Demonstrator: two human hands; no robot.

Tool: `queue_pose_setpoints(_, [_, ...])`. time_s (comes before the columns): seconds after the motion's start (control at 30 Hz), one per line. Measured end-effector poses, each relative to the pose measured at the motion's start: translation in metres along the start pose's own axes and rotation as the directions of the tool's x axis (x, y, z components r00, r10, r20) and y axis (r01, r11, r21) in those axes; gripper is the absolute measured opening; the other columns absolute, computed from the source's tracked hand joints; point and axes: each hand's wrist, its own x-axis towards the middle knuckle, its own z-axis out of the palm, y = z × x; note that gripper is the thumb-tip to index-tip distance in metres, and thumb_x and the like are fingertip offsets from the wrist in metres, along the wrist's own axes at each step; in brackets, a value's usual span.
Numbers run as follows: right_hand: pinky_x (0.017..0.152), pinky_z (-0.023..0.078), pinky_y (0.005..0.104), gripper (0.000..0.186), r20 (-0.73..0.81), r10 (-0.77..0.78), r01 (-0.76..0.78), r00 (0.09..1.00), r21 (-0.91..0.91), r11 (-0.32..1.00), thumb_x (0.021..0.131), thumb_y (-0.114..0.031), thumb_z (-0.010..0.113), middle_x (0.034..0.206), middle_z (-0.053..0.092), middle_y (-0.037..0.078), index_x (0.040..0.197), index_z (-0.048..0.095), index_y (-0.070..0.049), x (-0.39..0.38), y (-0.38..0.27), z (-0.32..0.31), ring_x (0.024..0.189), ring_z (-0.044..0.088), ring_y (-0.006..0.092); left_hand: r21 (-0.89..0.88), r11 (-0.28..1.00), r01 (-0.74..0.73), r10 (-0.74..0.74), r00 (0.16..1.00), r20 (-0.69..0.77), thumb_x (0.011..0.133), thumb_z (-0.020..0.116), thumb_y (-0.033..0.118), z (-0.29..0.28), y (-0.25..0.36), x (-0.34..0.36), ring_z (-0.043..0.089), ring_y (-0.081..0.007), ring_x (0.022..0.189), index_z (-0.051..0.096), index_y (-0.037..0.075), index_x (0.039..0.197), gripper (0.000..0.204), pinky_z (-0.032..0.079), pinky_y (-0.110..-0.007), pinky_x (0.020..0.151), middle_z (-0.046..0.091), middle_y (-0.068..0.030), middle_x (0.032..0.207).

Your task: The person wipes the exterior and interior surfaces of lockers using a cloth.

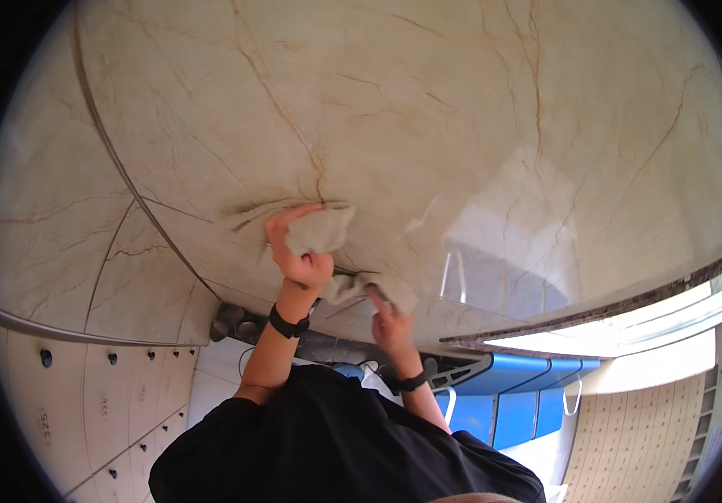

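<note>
A pale beige cloth [329, 228] is bunched against the marble-patterned tile wall [428, 126] in front of me. My left hand [294, 249] presses it there, its fingers closed over the cloth's edge. Lower and to the right, my right hand [392, 329] grips another bunched part of pale cloth [394, 293], with a finger laid along it. Whether both hands hold one cloth or two, I cannot tell. A short dark line shows between the hands; what it is stays unclear. Each wrist carries a black band.
Beige numbered lockers [67, 402] stand at the lower left, with more lockers [638, 436] at the lower right. Blue seats [516, 402] with white armrests are behind on the right. Dark shoes [231, 318] rest by the wall's foot. A bright window strip [621, 331] lies right.
</note>
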Motion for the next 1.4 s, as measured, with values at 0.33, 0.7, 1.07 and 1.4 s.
queue_pose_setpoints(0.33, [0.115,0.014,0.0568,0.067,-0.371,0.302,-0.305,0.878,0.054,0.951,0.078,0.002,0.054,0.154,0.014,0.033,0.142,0.038,-0.002,0.004,-0.008,-0.025,0.143,0.01,0.0516,-0.207,0.978,-0.003,0.062,0.959,0.278,0.072,0.051,0.009,-0.01,0.006,0.011,0.059,-0.0298,0.089,0.067,-0.001,0.092,0.027,0.047,-0.039,0.082,0.069,-0.0112,0.103])
queue_pose_setpoints(0.7, [0.109,0.027,0.0609,0.059,0.07,0.066,-0.069,0.995,0.047,0.996,0.075,-0.004,0.06,0.146,0.035,0.025,0.133,0.051,-0.005,-0.006,-0.012,0.023,0.135,0.027,0.053,0.213,0.976,0.043,-0.03,0.998,-0.06,0.095,0.044,0.024,-0.033,-0.078,-0.023,0.046,-0.0361,0.126,0.043,-0.01,0.134,0.052,0.037,-0.039,0.105,0.041,-0.025,0.143])
queue_pose_setpoints(1.07, [0.117,0.013,0.052,0.079,-0.387,0.422,-0.516,0.82,-0.178,0.838,0.08,-0.002,0.058,0.154,0.017,0.03,0.149,0.019,0.004,-0.043,0.044,-0.069,0.144,0.014,0.0456,0.011,1.0,-0.022,0.019,0.967,0.252,0.089,0.05,0.024,0.021,0.021,-0.04,0.027,-0.0383,0.141,0.056,-0.003,0.111,0.035,0.021,-0.049,0.113,0.037,-0.021,0.149])
queue_pose_setpoints(1.4, [0.118,0.007,0.0475,0.066,-0.644,0.383,-0.448,0.662,0.07,0.891,0.103,-0.038,0.036,0.159,0.004,0.024,0.152,0.013,0.0,0.036,0.032,-0.086,0.148,0.005,0.0368,-0.208,0.937,-0.28,0.346,0.667,0.66,0.077,0.064,0.009,0.006,0.034,-0.008,0.042,-0.0195,0.132,0.07,0.012,0.091,0.016,0.04,-0.036,0.103,0.049,0.001,0.145])
